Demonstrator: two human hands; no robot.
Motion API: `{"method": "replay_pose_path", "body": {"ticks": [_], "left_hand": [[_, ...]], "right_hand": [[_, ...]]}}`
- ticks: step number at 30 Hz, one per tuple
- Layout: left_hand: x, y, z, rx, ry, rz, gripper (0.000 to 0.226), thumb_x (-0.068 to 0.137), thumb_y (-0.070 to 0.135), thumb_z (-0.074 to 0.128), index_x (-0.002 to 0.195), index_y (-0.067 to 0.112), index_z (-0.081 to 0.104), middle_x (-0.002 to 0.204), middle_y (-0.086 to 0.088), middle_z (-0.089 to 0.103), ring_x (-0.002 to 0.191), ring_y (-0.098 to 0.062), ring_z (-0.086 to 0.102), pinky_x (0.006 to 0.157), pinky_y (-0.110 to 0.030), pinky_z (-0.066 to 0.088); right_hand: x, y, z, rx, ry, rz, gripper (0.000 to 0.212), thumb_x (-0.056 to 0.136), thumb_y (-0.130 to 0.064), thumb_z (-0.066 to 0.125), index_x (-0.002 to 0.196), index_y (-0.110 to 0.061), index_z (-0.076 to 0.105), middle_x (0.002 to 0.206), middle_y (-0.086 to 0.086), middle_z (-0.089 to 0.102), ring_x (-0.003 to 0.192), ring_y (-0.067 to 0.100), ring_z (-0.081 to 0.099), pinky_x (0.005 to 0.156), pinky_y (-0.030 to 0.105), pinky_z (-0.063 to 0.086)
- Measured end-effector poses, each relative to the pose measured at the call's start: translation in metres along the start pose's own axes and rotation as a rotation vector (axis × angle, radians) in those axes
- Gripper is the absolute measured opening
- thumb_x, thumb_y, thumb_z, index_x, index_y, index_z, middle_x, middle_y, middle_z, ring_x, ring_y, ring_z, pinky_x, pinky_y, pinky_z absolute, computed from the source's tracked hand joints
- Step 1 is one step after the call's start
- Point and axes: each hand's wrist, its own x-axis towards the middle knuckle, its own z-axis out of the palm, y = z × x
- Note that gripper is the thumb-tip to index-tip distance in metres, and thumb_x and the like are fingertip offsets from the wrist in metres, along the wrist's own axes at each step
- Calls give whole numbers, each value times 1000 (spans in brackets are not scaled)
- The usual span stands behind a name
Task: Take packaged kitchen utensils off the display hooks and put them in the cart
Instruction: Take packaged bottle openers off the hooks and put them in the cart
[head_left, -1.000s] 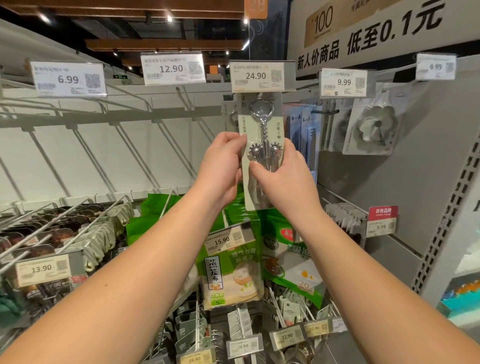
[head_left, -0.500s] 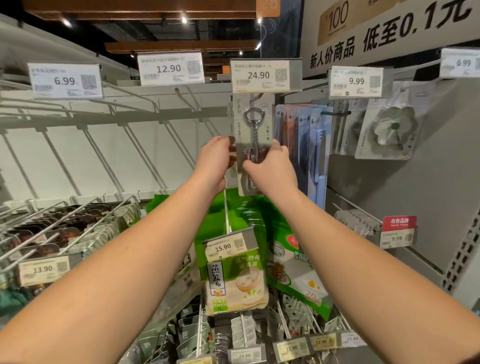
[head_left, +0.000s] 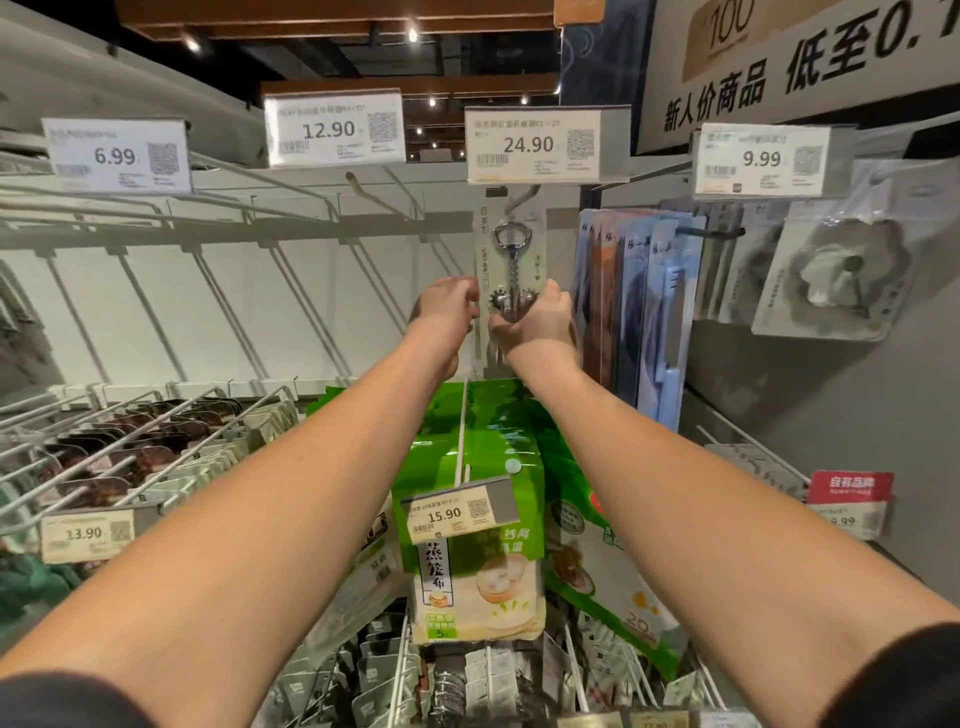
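Note:
A carded corkscrew package (head_left: 511, 244) hangs under the 24.90 price tag (head_left: 535, 145), its top at the display hook (head_left: 522, 195). Both of my arms reach up to it. My left hand (head_left: 449, 306) pinches the card's left edge. My right hand (head_left: 540, 319) grips its lower right side, covering the bottom of the corkscrew. The cart is out of view.
Blue carded utensils (head_left: 660, 312) hang just right of the corkscrew, with a flower-shaped packaged item (head_left: 831, 270) under the 9.99 tag. Green steamer-cloth packs (head_left: 472, 545) hang below my arms. Empty hooks (head_left: 291, 192) fill the upper left; dark packaged goods (head_left: 119, 452) the lower left.
Both hands have stretched farther away and up toward the hook, carrying the corkscrew package with them; it now looks smaller and sits right under the 24.90 tag.

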Motion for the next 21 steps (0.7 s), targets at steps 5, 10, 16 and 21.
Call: {"method": "replay_pose_path", "body": {"ticks": [5, 10, 16, 21], "left_hand": [[7, -4, 1, 25, -9, 8, 22, 90, 6, 46, 81, 19, 61, 93, -7, 58, 92, -22, 55, 78, -35, 42], [11, -2, 4, 99, -12, 24, 17, 92, 12, 46, 92, 16, 62, 96, -7, 61, 105, -32, 63, 84, -42, 49], [17, -6, 2, 198, -50, 54, 23, 93, 16, 42, 77, 25, 55, 110, -15, 64, 109, -36, 61, 95, -50, 50], [19, -8, 3, 82, -47, 24, 23, 97, 16, 44, 77, 24, 53, 92, -8, 63, 90, -29, 58, 76, -35, 50]], "right_hand": [[9, 3, 6, 53, -11, 9, 82, 92, -35, 67, 154, -10, 19, 150, 11, 29, 136, 31, 39, 108, 43, 36], [18, 4, 9, 53, -38, 25, 85, 92, -34, 68, 155, -11, 16, 155, 11, 27, 140, 31, 35, 112, 44, 33], [25, 6, 12, 70, -53, 14, 82, 90, -33, 71, 152, -10, 23, 150, 11, 30, 135, 32, 40, 108, 46, 39], [28, 7, 16, 40, -54, -4, 73, 92, -40, 65, 147, -12, 25, 147, 11, 32, 132, 35, 42, 101, 49, 43]]}}
